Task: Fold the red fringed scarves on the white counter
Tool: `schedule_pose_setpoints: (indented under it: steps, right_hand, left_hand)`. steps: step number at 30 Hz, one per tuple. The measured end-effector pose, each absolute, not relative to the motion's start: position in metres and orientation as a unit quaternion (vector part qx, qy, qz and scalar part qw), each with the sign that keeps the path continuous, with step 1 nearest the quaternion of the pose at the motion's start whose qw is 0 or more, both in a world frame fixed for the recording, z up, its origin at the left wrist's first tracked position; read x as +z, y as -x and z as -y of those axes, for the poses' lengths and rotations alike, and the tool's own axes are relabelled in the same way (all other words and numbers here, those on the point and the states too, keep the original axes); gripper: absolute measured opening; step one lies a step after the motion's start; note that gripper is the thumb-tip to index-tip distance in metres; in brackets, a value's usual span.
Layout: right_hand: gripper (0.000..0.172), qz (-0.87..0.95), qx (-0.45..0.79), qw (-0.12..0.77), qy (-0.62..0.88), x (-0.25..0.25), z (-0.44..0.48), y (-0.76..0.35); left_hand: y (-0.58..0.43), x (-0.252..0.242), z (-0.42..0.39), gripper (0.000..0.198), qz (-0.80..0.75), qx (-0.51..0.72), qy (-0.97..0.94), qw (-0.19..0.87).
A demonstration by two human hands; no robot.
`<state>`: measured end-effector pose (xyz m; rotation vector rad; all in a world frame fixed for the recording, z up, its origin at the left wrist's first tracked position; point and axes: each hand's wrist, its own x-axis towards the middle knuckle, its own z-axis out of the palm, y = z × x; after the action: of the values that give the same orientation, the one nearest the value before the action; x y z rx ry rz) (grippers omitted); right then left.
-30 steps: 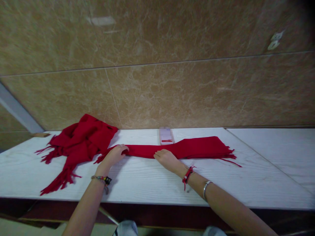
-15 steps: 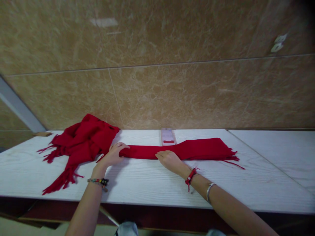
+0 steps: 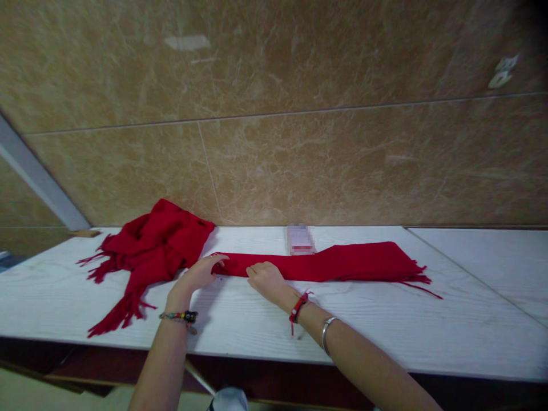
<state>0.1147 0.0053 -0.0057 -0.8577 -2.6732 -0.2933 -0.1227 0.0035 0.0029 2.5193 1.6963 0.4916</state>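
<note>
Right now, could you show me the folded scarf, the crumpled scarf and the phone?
Folded scarf [image 3: 325, 267]: head view, on the red cloth near the middle of its length.
Crumpled scarf [image 3: 165, 240]: head view, on the middle of the rumpled heap.
Phone [image 3: 300, 239]: head view, on its blurred screen.

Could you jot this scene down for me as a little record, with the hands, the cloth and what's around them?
Left hand: at the folded scarf's left end, fingers curled
Right hand: on the folded scarf, right of the left hand
Folded scarf: red, laid out in a long strip, fringe at right
Loose scarf: red, heaped at left, fringed
Phone: behind the folded scarf
Table: white
Wall: brown, marbled
</note>
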Motion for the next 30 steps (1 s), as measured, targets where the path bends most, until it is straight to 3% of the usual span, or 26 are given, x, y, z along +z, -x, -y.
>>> schedule_pose_setpoints:
  steps: [10,17,21,26,30]
  right_hand:
    - [0.018,0.936,-0.107,0.160,0.295,-0.008,-0.004,-0.092]
    - [0.014,0.936,-0.092,0.192,0.282,-0.011,-0.007,-0.094]
    - [0.028,0.922,-0.104,0.199,0.315,-0.011,-0.008,-0.089]
    - [0.016,0.933,-0.095,0.123,0.326,-0.007,-0.011,-0.087]
    - [0.014,0.930,-0.097,0.126,0.330,-0.006,-0.010,-0.088]
  left_hand:
    - [0.127,0.008,0.000,0.040,-0.574,0.169,-0.801,0.026]
    - [0.124,0.011,0.001,0.032,-0.590,0.193,-0.784,0.017]
    - [0.123,0.012,0.000,0.025,-0.593,0.199,-0.780,0.013]
    - [0.128,0.009,-0.002,0.021,-0.576,0.179,-0.798,-0.012]
    - [0.131,0.004,-0.005,0.027,-0.565,0.182,-0.804,-0.020]
